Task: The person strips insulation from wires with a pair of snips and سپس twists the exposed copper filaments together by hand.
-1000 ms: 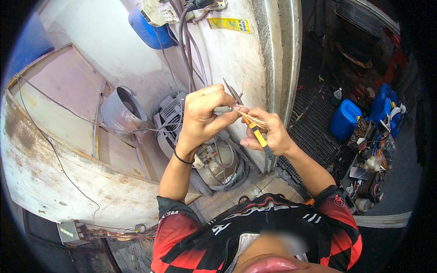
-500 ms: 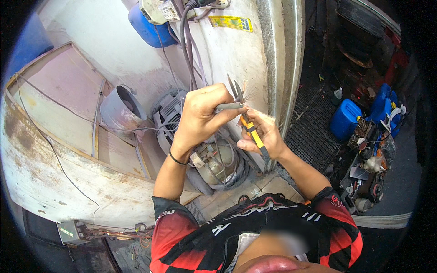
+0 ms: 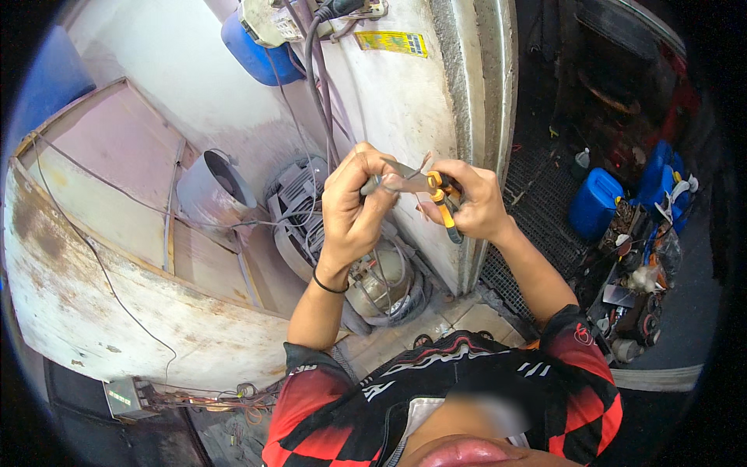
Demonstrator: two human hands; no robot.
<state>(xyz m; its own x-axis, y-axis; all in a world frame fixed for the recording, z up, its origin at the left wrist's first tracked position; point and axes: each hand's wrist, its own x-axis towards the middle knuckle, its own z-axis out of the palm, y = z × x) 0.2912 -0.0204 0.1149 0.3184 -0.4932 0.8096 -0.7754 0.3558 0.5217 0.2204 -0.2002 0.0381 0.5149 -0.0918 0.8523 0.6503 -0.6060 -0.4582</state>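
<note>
In front of the wall, my left hand [image 3: 350, 206] is closed around a grey cable [image 3: 371, 185], its end between thumb and forefinger. My right hand [image 3: 480, 201] grips yellow-and-black pliers [image 3: 442, 204] by the handles. Their metal jaws point left, close beside the cable and my left fingers. Whether the jaws touch the cable is hard to tell because of blur. A thin brownish wire [image 3: 425, 161] shows above the jaws.
A dusty motor [image 3: 299, 194] and a rounded machine [image 3: 381, 284] stand below my left arm, near a grey bucket [image 3: 214, 187]. Power cables [image 3: 317, 74] hang down the wall. Blue jerrycans [image 3: 595, 198] and assorted tools [image 3: 634, 303] lie at right.
The pliers have turned from jaws pointing up to jaws pointing left. My right hand has moved up and closed round the handles; my left hand still holds the cable, slightly further right.
</note>
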